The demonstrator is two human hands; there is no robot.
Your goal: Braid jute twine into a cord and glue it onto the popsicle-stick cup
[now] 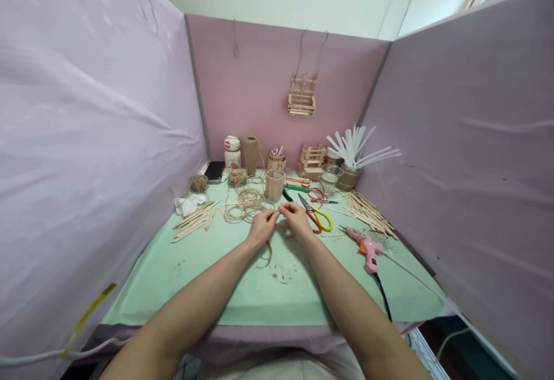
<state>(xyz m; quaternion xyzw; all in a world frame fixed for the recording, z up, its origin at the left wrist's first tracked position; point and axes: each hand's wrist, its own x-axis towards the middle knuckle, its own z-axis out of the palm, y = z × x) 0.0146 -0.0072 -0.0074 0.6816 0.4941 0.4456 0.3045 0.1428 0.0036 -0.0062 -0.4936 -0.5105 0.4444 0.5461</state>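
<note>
The left hand (pixel 262 228) and right hand (pixel 296 222) meet almost fingertip to fingertip over the middle of the table, thumbs and fingers of both drawn into a tight pinch; what sits in either pinch is too small to make out. Taking the hands as the clock's centre, the table (pixel 186 290) spreads all round them under a pale green cloth; a pot of white sticks (pixel 352 146) stands between one and two o'clock; a fanned pile of flat wooden sticks (pixel 370 214) lies out at three, and a smaller pile (pixel 194 221) at nine; a pink glue gun (pixel 370 250) lies at four, nozzle towards the hands.

At ten o'clock, near the left hand, is the loose twine (pixel 250 200); it is pale straw-coloured and thin, lying in wide, overlapping loops with stray ends; the scissors (pixel 320 218) lie just beside the right hand at three, one handle red, the other yellow; a tan cup (pixel 274 186) stands upright at twelve, open-topped; a short brown strand (pixel 269 253), darker than the twine, trails in a curve just past six, its upper end hidden by the left hand.
</note>
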